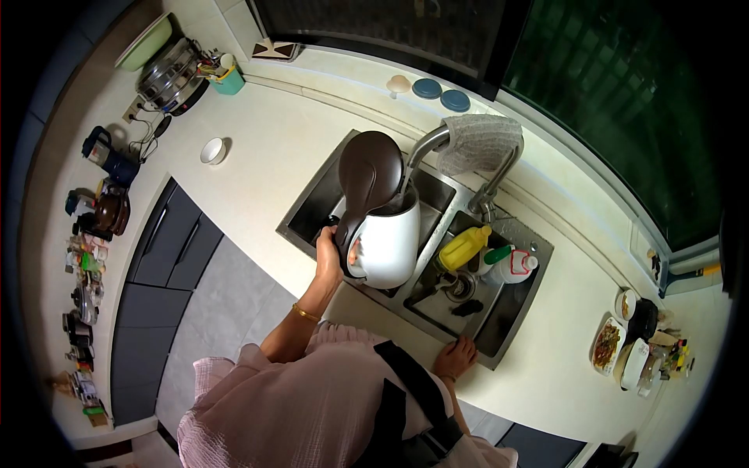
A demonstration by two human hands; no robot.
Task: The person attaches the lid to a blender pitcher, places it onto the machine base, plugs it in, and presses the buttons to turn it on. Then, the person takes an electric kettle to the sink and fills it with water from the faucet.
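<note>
A white electric kettle (388,248) is held over the left sink basin, its dark brown lid (370,168) swung up. My left hand (328,253) is closed around the kettle's brown handle. The end of the faucet (425,146) is at the kettle's open mouth, and what looks like a thin stream of water falls into it. The inside of the kettle is mostly hidden. My right hand (456,357) lies on the front edge of the steel sink (499,360), fingers loosely extended and holding nothing.
The right basin holds a yellow bottle (465,248), a white bottle with a red cap (518,267) and a green-topped bottle (497,254). A grey cloth (480,144) drapes over the faucet. A white bowl (213,151) stands left; food dishes (608,345) stand right.
</note>
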